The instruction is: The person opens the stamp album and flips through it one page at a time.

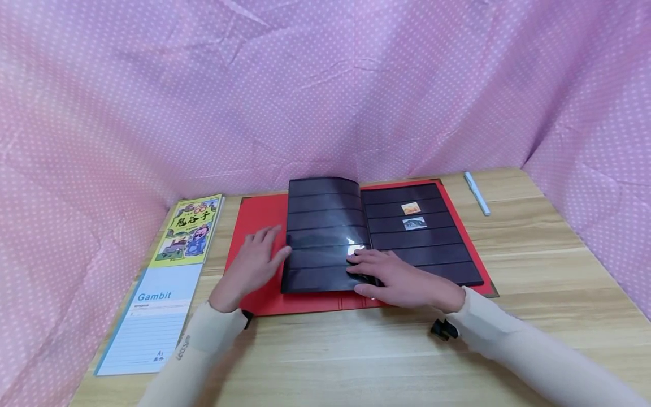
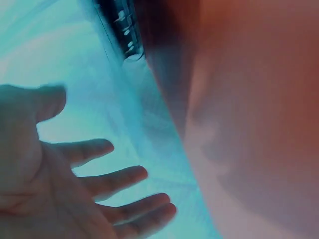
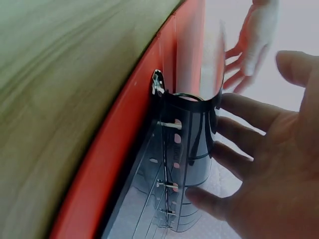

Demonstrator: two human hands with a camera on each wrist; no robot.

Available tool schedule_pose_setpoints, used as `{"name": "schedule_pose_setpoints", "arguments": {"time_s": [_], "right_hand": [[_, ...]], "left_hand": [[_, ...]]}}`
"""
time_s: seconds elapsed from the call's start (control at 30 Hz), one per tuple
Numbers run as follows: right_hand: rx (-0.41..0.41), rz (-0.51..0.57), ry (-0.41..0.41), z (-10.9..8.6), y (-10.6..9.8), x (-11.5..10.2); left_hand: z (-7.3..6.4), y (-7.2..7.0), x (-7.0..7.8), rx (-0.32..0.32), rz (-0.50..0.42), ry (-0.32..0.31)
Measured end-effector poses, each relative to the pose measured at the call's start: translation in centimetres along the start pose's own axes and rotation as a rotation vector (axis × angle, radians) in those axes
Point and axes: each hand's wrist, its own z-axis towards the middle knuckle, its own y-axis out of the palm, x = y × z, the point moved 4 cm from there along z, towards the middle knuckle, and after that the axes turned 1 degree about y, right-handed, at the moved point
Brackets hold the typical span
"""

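A red stamp album (image 1: 259,220) lies spread on the table, with black strip-pocket pages held by metal binder rings. The left page (image 1: 325,203) bows up near the rings. Two small stamps, an orange one (image 1: 411,208) and a grey one (image 1: 414,224), sit in pockets of the right page (image 1: 442,254). My left hand (image 1: 249,265) is over the red inside cover, thumb at the left page's outer edge, fingers spread. With fingers extended, my right hand (image 1: 399,277) touches the left page beside the rings; the right wrist view shows its fingertips (image 3: 197,196) against the curved page.
Left of the album lie a yellow comic book (image 1: 188,226) and a pale blue Gambit notebook (image 1: 152,316). A light blue pen (image 1: 477,193) lies at the back right. Pink dotted cloth (image 1: 325,102) hangs behind the wooden table (image 1: 325,356).
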Motion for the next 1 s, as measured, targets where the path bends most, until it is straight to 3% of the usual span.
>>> {"name": "schedule_pose_setpoints", "arguments": {"time_s": [0.2,0.37,0.6,0.8,1.0], "right_hand": [[-0.014,-0.035,0.020,0.2,0.3,0.1],[-0.023,-0.019,0.016,0.2,0.2,0.2],[0.025,0.068,-0.016,-0.1,-0.7,0.6],[0.094,0.081,0.037,-0.1,-1.4,2.1],[0.022,0.063,0.128,0.3,-1.2,4.0]], "left_hand": [[0.8,2.9,0.4,-0.178,0.097,-0.010],[1.0,4.3,0.6,-0.250,0.113,-0.054],[1.2,4.9,0.9,-0.256,0.125,-0.056],[1.2,4.9,1.2,-0.238,0.163,-0.055],[1.4,5.2,1.3,-0.263,0.228,-0.083]]}}
